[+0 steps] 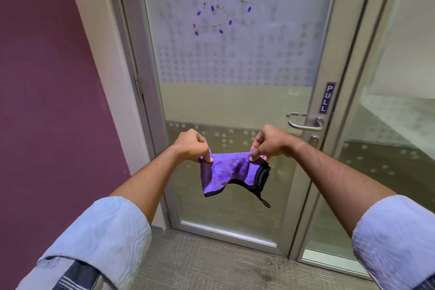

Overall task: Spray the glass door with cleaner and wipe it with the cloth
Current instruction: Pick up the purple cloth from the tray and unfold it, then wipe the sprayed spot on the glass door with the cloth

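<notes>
A glass door with frosted dot film stands shut in front of me. Blue and brown marks dot its upper pane. A purple cloth with a black edge hangs between my hands, in front of the door's lower pane. My left hand pinches its left top corner. My right hand pinches the right top corner, where the cloth is bunched in folds. No spray bottle is in view.
A metal lever handle and a PULL sign are on the door's right stile. A maroon wall is on the left, a fixed glass panel on the right. Grey carpet covers the floor.
</notes>
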Tool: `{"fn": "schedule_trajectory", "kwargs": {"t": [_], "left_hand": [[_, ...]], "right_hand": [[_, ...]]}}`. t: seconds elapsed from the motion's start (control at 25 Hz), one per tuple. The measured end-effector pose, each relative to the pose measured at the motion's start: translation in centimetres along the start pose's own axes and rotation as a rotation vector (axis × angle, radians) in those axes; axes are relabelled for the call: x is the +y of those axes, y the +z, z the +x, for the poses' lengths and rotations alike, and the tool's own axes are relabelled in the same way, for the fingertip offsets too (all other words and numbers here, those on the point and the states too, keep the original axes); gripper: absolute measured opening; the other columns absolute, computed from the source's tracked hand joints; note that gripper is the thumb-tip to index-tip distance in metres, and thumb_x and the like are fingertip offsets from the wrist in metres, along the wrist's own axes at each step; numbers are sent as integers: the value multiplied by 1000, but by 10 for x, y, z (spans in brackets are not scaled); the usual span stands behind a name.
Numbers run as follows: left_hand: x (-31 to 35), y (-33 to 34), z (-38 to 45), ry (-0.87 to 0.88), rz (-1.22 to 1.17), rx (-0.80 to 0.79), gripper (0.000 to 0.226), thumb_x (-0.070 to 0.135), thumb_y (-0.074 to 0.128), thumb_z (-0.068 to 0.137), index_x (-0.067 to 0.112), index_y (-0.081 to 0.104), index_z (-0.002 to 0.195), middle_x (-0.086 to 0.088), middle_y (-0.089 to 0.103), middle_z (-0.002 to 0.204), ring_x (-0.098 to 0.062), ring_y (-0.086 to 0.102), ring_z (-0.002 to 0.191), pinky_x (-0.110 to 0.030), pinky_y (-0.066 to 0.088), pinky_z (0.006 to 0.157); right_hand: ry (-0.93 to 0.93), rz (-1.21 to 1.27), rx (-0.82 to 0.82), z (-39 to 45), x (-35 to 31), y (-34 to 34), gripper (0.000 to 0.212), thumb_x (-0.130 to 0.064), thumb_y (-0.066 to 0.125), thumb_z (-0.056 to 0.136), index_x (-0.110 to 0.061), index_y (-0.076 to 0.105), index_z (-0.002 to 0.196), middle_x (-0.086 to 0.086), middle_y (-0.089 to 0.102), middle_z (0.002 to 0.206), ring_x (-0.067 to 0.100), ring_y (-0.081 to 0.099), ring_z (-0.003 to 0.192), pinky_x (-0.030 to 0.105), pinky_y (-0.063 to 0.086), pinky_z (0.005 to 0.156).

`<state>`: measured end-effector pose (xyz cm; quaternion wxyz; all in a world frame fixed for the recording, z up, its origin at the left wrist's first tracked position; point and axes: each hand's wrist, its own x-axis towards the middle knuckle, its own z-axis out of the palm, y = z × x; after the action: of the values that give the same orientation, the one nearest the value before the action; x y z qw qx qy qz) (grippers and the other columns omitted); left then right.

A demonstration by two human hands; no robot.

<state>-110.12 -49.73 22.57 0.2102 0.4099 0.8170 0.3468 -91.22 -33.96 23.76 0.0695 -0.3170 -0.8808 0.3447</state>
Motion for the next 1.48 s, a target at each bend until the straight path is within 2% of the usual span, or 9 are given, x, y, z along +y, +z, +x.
{"fn": "schedule_trajectory", "kwargs": {"t": [0.2,0.4,0.56,0.8,1.0,1.16,1.24,1.36,1.48], "left_hand": [[-25,-30,36,19,6,30,6,2,79,62,8,76,64,2,69,63,-15,62,66,-27,60,63],[-31,-45,90,27,-50,61,9,-5,73,65,4,73,62,-6,69,65,-17,66,62,-30,60,56],[-20,-58,147,62,-9,53,8,-5,74,64,3,73,64,-4,69,62,-16,65,60,-29,59,56],[2,-60,203,414,422,68,13,12,65,64,17,72,74,8,59,55,-12,55,54,-19,43,53],[21,-63,236,680,571,22,26,8,59,65,17,74,83,8,62,63,-15,57,62,-9,39,51],[35,-69,260,853,664,-60,30,6,57,63,15,72,87,-4,70,81,-23,61,75,-31,51,65],[41,-69,271,928,662,-77,29,5,58,63,13,71,88,-5,67,81,-24,60,75,-34,50,66],[49,-69,285,1041,631,-110,25,1,60,66,10,70,87,-7,63,80,-25,57,73,-34,44,63],[49,-71,299,1112,565,-117,23,-2,61,70,8,70,89,-8,63,87,-25,58,77,-34,46,67]], "right_hand": [[-22,7,-8,56,-18,15,12,1,83,68,4,74,75,-2,66,50,8,61,47,22,52,47],[-35,33,-19,122,-18,13,15,3,82,70,8,72,80,7,66,60,17,63,58,29,59,58],[-14,79,-54,173,-11,-3,11,3,82,71,0,72,72,0,65,51,10,61,49,20,52,46],[31,135,-149,223,13,-12,15,11,79,71,-1,71,68,6,68,56,13,67,54,27,60,56],[44,66,-251,245,16,-19,13,6,74,78,-6,74,77,2,71,60,11,67,58,28,61,62],[-93,124,-21,265,-2,-26,21,5,62,86,-10,72,98,0,71,68,9,58,55,24,53,55],[-225,76,110,275,-14,-26,25,2,64,84,-19,71,96,2,70,73,6,58,55,21,48,55],[-375,23,209,285,-22,-24,42,4,63,79,-38,62,82,-13,67,75,-6,59,62,16,47,60],[-424,61,283,289,-21,-25,51,7,60,77,-43,60,87,-25,66,82,-5,61,76,18,51,66]]}}
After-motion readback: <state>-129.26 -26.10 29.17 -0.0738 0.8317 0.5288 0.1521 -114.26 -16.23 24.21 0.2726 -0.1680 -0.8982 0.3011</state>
